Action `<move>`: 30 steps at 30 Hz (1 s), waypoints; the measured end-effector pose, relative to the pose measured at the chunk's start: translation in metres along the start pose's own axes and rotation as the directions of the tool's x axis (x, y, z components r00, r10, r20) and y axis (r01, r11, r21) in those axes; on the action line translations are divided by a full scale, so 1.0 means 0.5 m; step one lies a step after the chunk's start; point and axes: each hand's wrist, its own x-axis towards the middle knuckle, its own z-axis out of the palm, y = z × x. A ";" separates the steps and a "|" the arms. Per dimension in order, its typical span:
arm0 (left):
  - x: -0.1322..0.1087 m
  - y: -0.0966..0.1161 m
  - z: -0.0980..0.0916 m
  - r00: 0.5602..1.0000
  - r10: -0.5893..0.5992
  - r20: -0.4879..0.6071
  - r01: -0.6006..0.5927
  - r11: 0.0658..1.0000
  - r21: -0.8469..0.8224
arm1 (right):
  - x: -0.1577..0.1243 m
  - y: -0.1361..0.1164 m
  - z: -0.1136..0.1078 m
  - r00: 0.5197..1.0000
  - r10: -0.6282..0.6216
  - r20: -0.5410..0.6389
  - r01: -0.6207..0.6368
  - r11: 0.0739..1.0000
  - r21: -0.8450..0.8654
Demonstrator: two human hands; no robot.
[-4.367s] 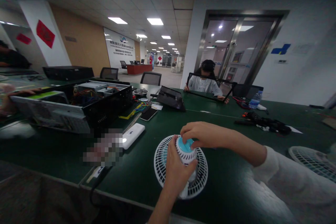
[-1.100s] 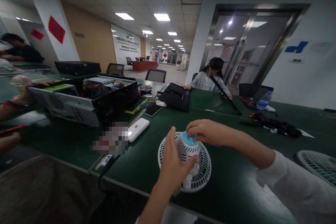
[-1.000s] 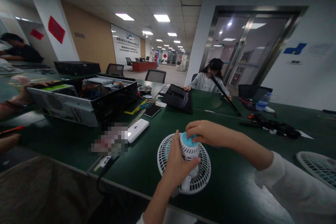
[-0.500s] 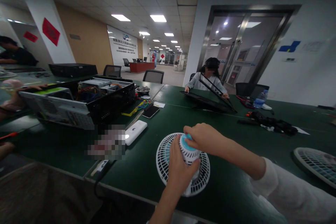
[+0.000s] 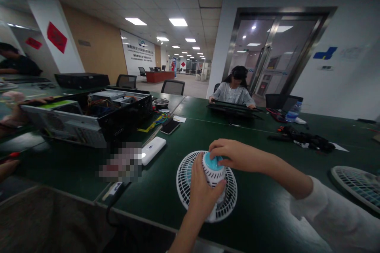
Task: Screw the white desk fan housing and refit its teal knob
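Hands (image 5: 203,193) (image 5: 236,155) on fan (image 5: 215,174); white device (image 5: 154,151) with "6"-like mark (image 5: 151,147).

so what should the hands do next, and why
Probably a small turn of the light blue round plastic cap with the right hand, the left hand bracing the white slotted plastic housing. The right hand's fingertips are on the cap, and the left hand is wrapped around the housing, which stands up over the white round plastic grille.
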 end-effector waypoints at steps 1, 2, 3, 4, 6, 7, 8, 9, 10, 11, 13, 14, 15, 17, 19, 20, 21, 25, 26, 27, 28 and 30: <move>0.000 0.001 0.000 1.000 -0.002 -0.004 0.002 1.000 0.000 | 0.002 0.003 0.001 1.000 -0.009 0.004 0.009 1.000 -0.014; 0.000 0.001 -0.001 1.000 -0.001 -0.008 0.001 1.000 0.000 | 0.005 0.003 0.003 1.000 -0.007 0.004 0.007 0.999 -0.038; 0.000 0.001 -0.001 1.000 0.004 -0.007 -0.004 1.000 -0.001 | 0.009 0.002 0.006 1.000 0.010 0.003 -0.010 0.998 -0.069; 0.000 0.001 -0.001 1.000 0.011 -0.007 -0.011 1.000 -0.002 | 0.014 -0.001 0.009 0.999 0.038 0.002 -0.038 0.994 -0.100; 0.000 0.000 -0.001 1.000 0.022 -0.009 -0.022 1.000 -0.002 | 0.023 -0.011 0.017 0.993 0.115 0.000 -0.113 0.983 -0.142; 0.000 0.001 0.001 1.000 0.023 -0.010 -0.023 1.000 0.000 | 0.027 -0.018 0.021 0.987 0.160 -0.011 -0.159 0.975 -0.153; -0.002 0.002 0.003 1.000 0.022 -0.010 -0.022 1.000 0.001 | 0.030 -0.025 0.027 0.978 0.207 -0.029 -0.209 0.965 -0.158; -0.003 0.004 0.005 1.000 0.019 -0.008 -0.019 1.000 0.003 | 0.033 -0.032 0.033 0.965 0.256 -0.052 -0.261 0.952 -0.159; -0.005 0.006 0.008 1.000 0.013 -0.007 -0.013 1.000 0.005 | 0.035 -0.038 0.039 0.950 0.304 -0.078 -0.312 0.937 -0.156; -0.008 0.009 0.009 1.000 0.005 -0.009 -0.005 1.000 0.005 | 0.037 -0.043 0.045 0.931 0.351 -0.104 -0.363 0.919 -0.151; -0.009 0.011 0.005 1.000 -0.010 -0.004 0.010 1.000 -0.012 | 0.039 -0.050 0.056 0.896 0.421 -0.140 -0.438 0.889 -0.134; -0.008 0.009 -0.002 1.000 -0.014 0.003 0.014 0.999 -0.035 | 0.039 -0.052 0.060 0.886 0.439 -0.148 -0.458 0.880 -0.126; -0.005 0.003 -0.012 1.000 -0.023 0.009 0.024 0.997 -0.068 | 0.039 -0.052 0.064 0.880 0.450 -0.152 -0.468 0.876 -0.118; 0.008 -0.020 -0.041 0.996 -0.090 -0.020 0.085 0.984 -0.155 | 0.037 -0.051 0.067 0.874 0.460 -0.158 -0.478 0.872 -0.107; 0.025 -0.056 -0.074 0.922 -0.368 -0.123 0.322 0.902 -0.287 | 0.035 -0.049 0.068 0.869 0.467 -0.165 -0.485 0.870 -0.092; 0.033 -0.075 -0.089 0.884 -0.453 -0.117 0.399 0.860 -0.319 | 0.033 -0.049 0.069 0.868 0.467 -0.168 -0.484 0.871 -0.082; 0.039 -0.093 -0.102 0.859 -0.502 -0.102 0.445 0.829 -0.339 | 0.031 -0.049 0.069 0.870 0.463 -0.169 -0.479 0.875 -0.069; 0.048 -0.133 -0.126 0.806 -0.590 0.037 0.542 0.712 -0.446 | 0.016 -0.051 0.074 0.881 0.438 -0.178 -0.447 0.894 -0.017; 0.047 -0.133 -0.125 0.805 -0.588 0.081 0.550 0.687 -0.474 | 0.010 -0.051 0.077 0.880 0.436 -0.189 -0.444 0.896 0.001; 0.044 -0.130 -0.123 0.805 -0.581 0.120 0.555 0.664 -0.502 | 0.003 -0.050 0.083 0.875 0.438 -0.204 -0.443 0.896 0.026; 0.041 -0.125 -0.118 0.806 -0.573 0.149 0.555 0.643 -0.528 | -0.006 -0.048 0.090 0.868 0.442 -0.225 -0.441 0.896 0.057; 0.033 -0.109 -0.102 0.814 -0.555 0.172 0.539 0.609 -0.582 | -0.029 -0.040 0.108 0.844 0.452 -0.289 -0.436 0.891 0.122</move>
